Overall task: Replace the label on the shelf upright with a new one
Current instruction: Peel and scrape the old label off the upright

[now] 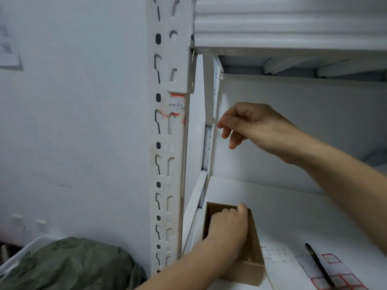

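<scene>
The white slotted shelf upright point(167, 143) runs top to bottom left of centre. A torn old label point(177, 105) with red borders and smeared residue clings to it at mid height. My right hand point(251, 126) hovers inside the shelf bay to the right of the label, fingers loosely bent, thumb and forefinger close together with nothing visible between them. My left hand point(229, 227) reaches down into a small brown cardboard box point(251, 266) on the shelf board; its fingertips are hidden inside. A sheet of new red-bordered labels point(337, 277) lies at the lower right.
A black pen point(316, 262) lies across the label sheet, beside a printed paper point(274, 256). White foam sheets point(293, 19) fill the shelf above. A green bag point(69, 266) sits in a white basket point(18, 256) at the lower left, by the wall.
</scene>
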